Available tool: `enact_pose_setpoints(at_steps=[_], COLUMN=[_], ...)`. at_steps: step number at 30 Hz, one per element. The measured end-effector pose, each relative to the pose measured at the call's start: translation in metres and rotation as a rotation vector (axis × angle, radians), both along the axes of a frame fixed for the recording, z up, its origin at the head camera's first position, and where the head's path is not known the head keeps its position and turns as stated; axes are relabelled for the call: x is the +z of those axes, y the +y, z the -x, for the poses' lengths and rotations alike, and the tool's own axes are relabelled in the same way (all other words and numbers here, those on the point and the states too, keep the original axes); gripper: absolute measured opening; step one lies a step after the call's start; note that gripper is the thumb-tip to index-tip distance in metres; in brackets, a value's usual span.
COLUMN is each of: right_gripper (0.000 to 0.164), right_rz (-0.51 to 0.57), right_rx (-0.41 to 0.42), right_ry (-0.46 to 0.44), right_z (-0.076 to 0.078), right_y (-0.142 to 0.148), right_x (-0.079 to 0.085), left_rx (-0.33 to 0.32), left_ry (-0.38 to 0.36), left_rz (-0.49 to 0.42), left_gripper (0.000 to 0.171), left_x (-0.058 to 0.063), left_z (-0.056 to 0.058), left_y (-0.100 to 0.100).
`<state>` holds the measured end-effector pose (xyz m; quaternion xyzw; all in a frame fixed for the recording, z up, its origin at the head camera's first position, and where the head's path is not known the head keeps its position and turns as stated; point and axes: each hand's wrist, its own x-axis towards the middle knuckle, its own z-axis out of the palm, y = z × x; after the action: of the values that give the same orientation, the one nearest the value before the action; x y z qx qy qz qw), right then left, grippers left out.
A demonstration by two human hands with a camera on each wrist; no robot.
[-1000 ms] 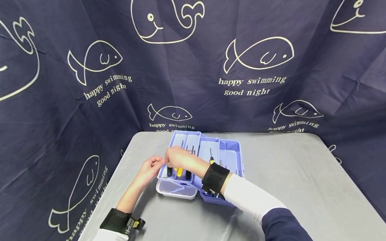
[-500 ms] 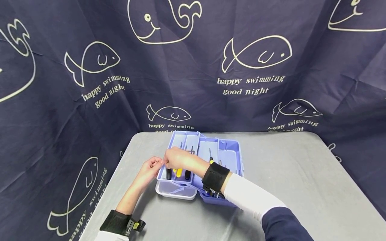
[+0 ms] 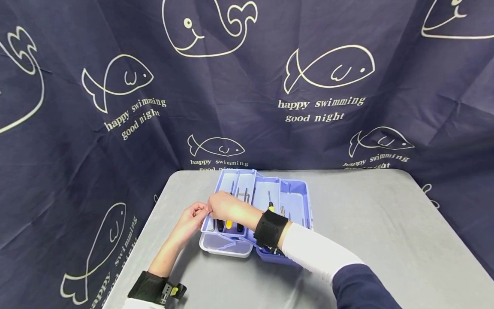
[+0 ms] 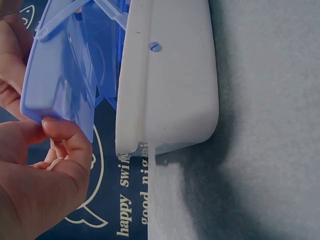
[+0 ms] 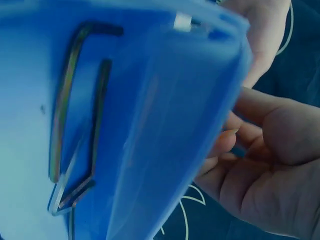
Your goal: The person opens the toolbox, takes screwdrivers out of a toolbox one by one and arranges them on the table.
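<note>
A blue cantilever toolbox [image 3: 299,199] stands open on the table, its upper left tray [image 3: 227,174] swung out over a white lower part [image 3: 227,246]. My left hand [image 3: 193,216] pinches the tray's front left corner; thumb and forefinger meet there in the left wrist view. My right hand [image 3: 224,207] reaches across, fingers curled at the tray's left outer wall, partly hidden behind it in the right wrist view; I cannot tell whether they grip it. Bent hex keys [image 5: 62,100] lie inside the tray. Also there are a yellow handle [image 3: 229,224] and a black handle [image 3: 220,225].
A yellow-and-black screwdriver [image 3: 271,205] and metal-nosed pliers [image 3: 282,211] lie in the toolbox right of the tray. The grey table [image 3: 362,223] extends around it, with a dark fish-print curtain [image 3: 266,141] behind. My right forearm crosses over the toolbox.
My right hand has shifted slightly left and down along the tray. The black handle in the tray has slid a little right, baring a thin dark rod beside it. My left hand stays put.
</note>
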<state>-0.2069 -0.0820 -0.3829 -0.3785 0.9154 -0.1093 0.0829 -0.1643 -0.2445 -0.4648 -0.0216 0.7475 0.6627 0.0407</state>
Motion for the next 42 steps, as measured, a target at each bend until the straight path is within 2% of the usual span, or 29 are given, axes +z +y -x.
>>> enact_pose_setpoints(at_steps=[6,11,15,18,20,22,25,31,37,42], right_gripper=[0.024,0.021,0.02,0.018,0.017,0.013,0.009,0.007,0.014,0.016], right_rz=[0.022,0.024,0.022,0.036,0.053,0.081,0.12,0.183,0.281,0.33], right_rx=[-0.108,-0.193,-0.218,-0.223,-0.234,-0.25,-0.259,-0.218,-0.2,-0.239], right_ry=[0.004,-0.062,-0.121,-0.159,-0.23,-0.287,-0.351,-0.324,-0.269,-0.181], right_z=[-0.002,0.001,0.01,0.027,0.029,0.027,0.009,-0.005,-0.003,0.004], right_y=[-0.003,-0.005,-0.005,-0.009,-0.009,-0.007,0.002,0.015,0.038,0.066], right_x=[-0.002,-0.001,-0.002,-0.024,-0.025,-0.022,0.004,0.014,0.013,0.014], left_rx=[-0.004,-0.002,-0.005,-0.008,-0.009,-0.01,-0.01,-0.007,-0.014,-0.004], left_ry=[-0.002,0.0,0.002,0.009,0.011,0.012,0.007,-0.004,0.002,0.025], left_rz=[-0.034,-0.009,-0.007,-0.003,-0.003,-0.002,0.001,0.002,0.005,0.033], left_gripper=[0.01,0.011,0.01,0.006,0.005,0.005,0.009,0.014,0.016,0.017], left_x=[0.0,0.0,0.001,0.002,0.002,0.003,0.003,0.0,-0.003,-0.001], left_z=[0.0,0.001,0.002,0.002,0.001,0.001,0.001,0.0,-0.001,0.004], left_y=[0.001,0.002,0.002,0.002,0.002,0.002,0.001,0.002,0.003,0.001])
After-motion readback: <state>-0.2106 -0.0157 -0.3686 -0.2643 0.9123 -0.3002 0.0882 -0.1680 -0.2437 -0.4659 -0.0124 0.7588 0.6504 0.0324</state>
